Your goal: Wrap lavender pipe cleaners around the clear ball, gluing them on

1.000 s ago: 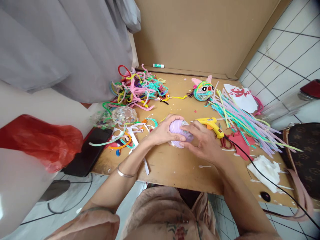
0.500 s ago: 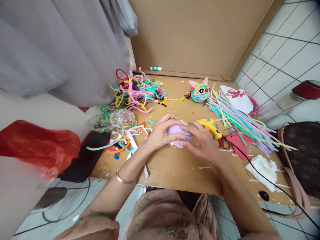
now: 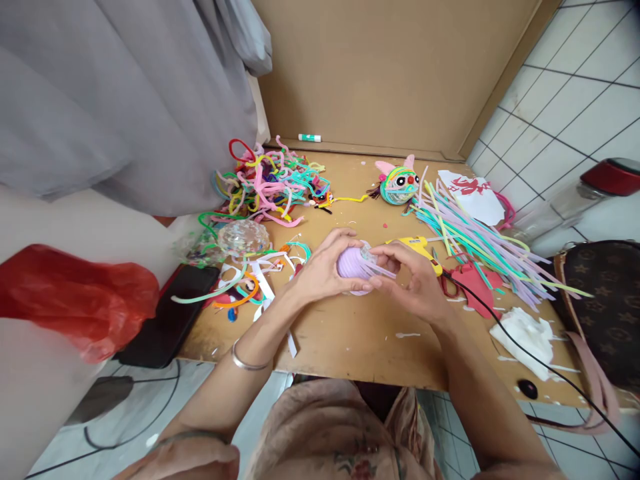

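Between my hands, above the middle of the table, is a clear plastic ball partly wrapped in rows of lilac pipe cleaner. My left hand curls around its left side, thumb below and fingers over the top. Several loose lilac ends stick out to the right. My right hand grips the ball's right edge between thumb and fingertips, around those ends. Just behind it lies a yellow glue gun, partly covered by that hand.
Tangled pipe cleaners are heaped at the back left, near another clear ball. A decorated ball with pink ears sits at the back. Straight pipe cleaners, red-handled scissors and a black cord occupy the right.
My right hand has drawn back slightly to the right and its fingers have spread, uncovering the loose lilac ends. The left hand keeps its hold on the ball.
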`<state>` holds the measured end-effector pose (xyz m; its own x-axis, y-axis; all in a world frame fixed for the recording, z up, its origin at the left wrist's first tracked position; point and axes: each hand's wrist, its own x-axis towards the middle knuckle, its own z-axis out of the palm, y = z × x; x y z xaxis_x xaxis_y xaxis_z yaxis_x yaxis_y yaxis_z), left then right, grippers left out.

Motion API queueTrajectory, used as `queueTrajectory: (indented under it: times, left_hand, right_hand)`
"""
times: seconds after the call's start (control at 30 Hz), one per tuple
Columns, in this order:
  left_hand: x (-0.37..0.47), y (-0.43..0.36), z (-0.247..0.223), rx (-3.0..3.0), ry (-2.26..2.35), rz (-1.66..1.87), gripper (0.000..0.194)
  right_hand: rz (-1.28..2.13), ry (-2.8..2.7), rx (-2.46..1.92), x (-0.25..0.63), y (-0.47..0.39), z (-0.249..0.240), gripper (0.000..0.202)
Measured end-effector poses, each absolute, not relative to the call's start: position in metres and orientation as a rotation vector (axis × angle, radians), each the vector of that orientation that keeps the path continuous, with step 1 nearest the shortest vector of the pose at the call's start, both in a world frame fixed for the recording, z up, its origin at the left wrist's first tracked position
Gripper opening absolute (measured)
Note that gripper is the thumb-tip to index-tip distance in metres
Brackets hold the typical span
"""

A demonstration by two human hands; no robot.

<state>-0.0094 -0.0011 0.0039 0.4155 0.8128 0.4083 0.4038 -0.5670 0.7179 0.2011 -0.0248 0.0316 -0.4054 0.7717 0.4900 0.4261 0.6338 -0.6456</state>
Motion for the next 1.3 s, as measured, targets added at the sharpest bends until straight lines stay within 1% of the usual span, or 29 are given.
queueTrajectory:
  times: [0.23, 0.3, 0.4, 0.57, 0.93, 1.07, 1.2, 1.3]
  left_hand:
    - [-0.010, 0.003, 0.000, 2.165, 1.009, 1.005, 0.086]
    - [-0.012, 0.005, 0.000, 2.150, 1.016, 1.006, 0.086]
    - [-0.016, 0.008, 0.002, 2.113, 1.072, 1.019, 0.082]
    - [-0.019, 0.009, 0.004, 2.038, 1.069, 1.021, 0.074]
    - [-0.015, 0.009, -0.001, 1.930, 1.014, 1.004, 0.069]
    - [-0.014, 0.008, -0.001, 1.880, 1.032, 0.995, 0.074]
    - [-0.013, 0.009, 0.000, 1.829, 1.052, 0.997, 0.082]
    - [-0.012, 0.008, 0.001, 1.804, 1.076, 1.006, 0.079]
  right_hand:
    - [0.583, -2.011, -0.967, 0.206, -0.020, 0.032, 0.016]
    - [0.620, -2.006, -0.960, 0.207, -0.020, 0.034, 0.012]
    - [0.670, -1.975, -0.982, 0.206, -0.020, 0.035, 0.010]
    - [0.637, -1.935, -1.059, 0.201, -0.017, 0.026, 0.010]
    - [0.449, -1.995, -1.049, 0.190, -0.020, 0.016, 0.015]
    - [0.429, -1.990, -1.031, 0.187, -0.023, 0.011, 0.012]
    - [0.477, -1.984, -1.027, 0.184, -0.027, 0.011, 0.015]
    - [0.541, -1.994, -0.982, 0.184, -0.027, 0.015, 0.018]
